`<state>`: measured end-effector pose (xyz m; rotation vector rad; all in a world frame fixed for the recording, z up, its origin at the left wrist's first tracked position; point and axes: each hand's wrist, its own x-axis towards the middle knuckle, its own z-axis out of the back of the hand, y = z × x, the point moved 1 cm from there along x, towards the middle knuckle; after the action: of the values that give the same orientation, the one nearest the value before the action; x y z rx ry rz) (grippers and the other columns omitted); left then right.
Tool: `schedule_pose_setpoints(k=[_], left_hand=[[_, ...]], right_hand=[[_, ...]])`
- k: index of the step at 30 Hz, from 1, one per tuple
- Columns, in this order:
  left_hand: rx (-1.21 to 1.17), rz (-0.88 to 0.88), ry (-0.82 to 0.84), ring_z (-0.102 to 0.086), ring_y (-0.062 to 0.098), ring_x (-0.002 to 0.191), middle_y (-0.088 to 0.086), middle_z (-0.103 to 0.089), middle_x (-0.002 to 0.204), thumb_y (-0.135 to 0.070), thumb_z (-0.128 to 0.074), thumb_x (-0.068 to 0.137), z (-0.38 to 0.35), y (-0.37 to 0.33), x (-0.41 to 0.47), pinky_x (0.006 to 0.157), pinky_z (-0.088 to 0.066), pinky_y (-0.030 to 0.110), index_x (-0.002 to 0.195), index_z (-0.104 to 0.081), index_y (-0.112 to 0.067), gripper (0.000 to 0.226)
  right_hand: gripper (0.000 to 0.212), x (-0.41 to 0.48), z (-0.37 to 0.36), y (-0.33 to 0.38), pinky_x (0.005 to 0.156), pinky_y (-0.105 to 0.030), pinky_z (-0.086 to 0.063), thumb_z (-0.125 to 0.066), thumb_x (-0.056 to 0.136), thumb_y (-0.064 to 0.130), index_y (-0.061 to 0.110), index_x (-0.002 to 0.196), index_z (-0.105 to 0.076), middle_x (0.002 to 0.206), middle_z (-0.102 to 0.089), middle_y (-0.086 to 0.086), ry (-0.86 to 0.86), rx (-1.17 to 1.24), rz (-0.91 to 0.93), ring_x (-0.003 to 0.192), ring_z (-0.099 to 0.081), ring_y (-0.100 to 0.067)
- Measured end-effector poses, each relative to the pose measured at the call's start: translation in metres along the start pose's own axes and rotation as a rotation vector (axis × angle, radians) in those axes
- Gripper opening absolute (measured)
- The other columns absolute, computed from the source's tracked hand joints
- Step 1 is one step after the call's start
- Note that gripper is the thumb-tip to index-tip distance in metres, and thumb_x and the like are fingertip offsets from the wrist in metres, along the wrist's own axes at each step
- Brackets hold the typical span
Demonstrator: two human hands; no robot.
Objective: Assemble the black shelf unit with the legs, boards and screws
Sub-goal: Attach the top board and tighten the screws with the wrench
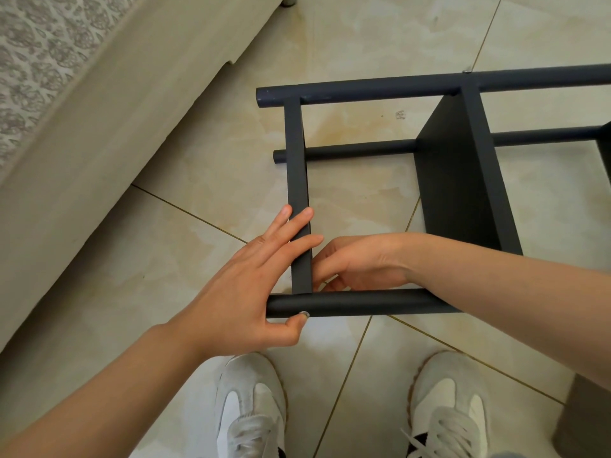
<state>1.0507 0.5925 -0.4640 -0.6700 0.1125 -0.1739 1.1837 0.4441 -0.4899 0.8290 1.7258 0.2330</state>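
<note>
The black shelf unit lies on its side on the tiled floor. Its end board [296, 160] runs from the far leg [396, 85] to the near leg [363, 302], and a third leg [357, 150] lies on the floor. A middle board [459, 180] stands further right. My left hand [241, 292] rests with straight fingers across the end board, its thumb pressing under the near leg's end. My right hand [357, 262] reaches inside the frame, with fingers curled at the corner where board and near leg meet. A thin pale metal piece [325, 285] shows under them. A screw head [467, 72] sits on the far leg.
A beige upholstered furniture base [99, 143] runs diagonally along the left. My two white shoes [251, 408] [446, 408] stand just in front of the near leg. A dark grey object [585, 418] sits at the bottom right corner.
</note>
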Motion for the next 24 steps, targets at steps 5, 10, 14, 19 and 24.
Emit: schedule_pose_setpoints(k=[5,10,14,19,24], left_hand=[[-0.009,-0.001,0.001,0.000,0.011,0.156,-0.018,-0.006,0.168,-0.045,-0.060,0.074,0.001,-0.001,0.001,0.116,-0.026,0.040,0.153,-0.032,-0.029,0.085],[0.001,-0.002,0.003,0.001,0.011,0.156,-0.017,-0.006,0.168,-0.045,-0.061,0.074,0.001,-0.002,0.001,0.115,-0.023,0.035,0.153,-0.034,-0.028,0.085],[0.009,-0.003,0.008,0.001,0.011,0.156,-0.017,-0.006,0.168,-0.044,-0.062,0.074,0.001,-0.002,0.000,0.115,-0.021,0.032,0.154,-0.033,-0.027,0.086],[0.022,-0.005,0.008,0.001,0.011,0.156,-0.016,-0.006,0.168,-0.045,-0.062,0.074,0.001,-0.002,0.000,0.114,-0.019,0.030,0.153,-0.034,-0.026,0.086],[0.026,-0.005,0.011,0.001,0.012,0.156,-0.015,-0.005,0.168,-0.045,-0.062,0.074,0.001,-0.002,0.000,0.115,-0.020,0.033,0.154,-0.033,-0.027,0.087]], right_hand=[[0.015,-0.001,0.004,0.002,0.093,-0.037,-0.050,-0.060,0.093,0.012,0.009,0.099,-0.074,0.106,-0.067,-0.011,0.038,0.016,-0.010,0.093,-0.064,-0.021],[0.013,0.003,0.007,0.009,0.091,-0.037,-0.052,-0.064,0.090,0.012,0.007,0.097,-0.073,0.095,-0.065,-0.010,0.031,-0.105,-0.042,0.090,-0.060,-0.022],[0.016,0.003,0.010,0.011,0.087,-0.035,-0.053,-0.063,0.091,0.014,0.008,0.103,-0.071,0.095,-0.067,-0.008,0.061,-0.108,-0.059,0.090,-0.060,-0.021],[0.011,0.003,0.013,0.009,0.081,-0.031,-0.054,-0.060,0.092,0.006,0.007,0.098,-0.069,0.094,-0.065,-0.010,0.107,-0.019,-0.036,0.088,-0.060,-0.020],[0.029,0.006,0.010,0.009,0.086,-0.035,-0.051,-0.062,0.093,0.014,-0.001,0.118,-0.066,0.098,-0.065,-0.011,0.085,-0.121,-0.078,0.091,-0.060,-0.022]])
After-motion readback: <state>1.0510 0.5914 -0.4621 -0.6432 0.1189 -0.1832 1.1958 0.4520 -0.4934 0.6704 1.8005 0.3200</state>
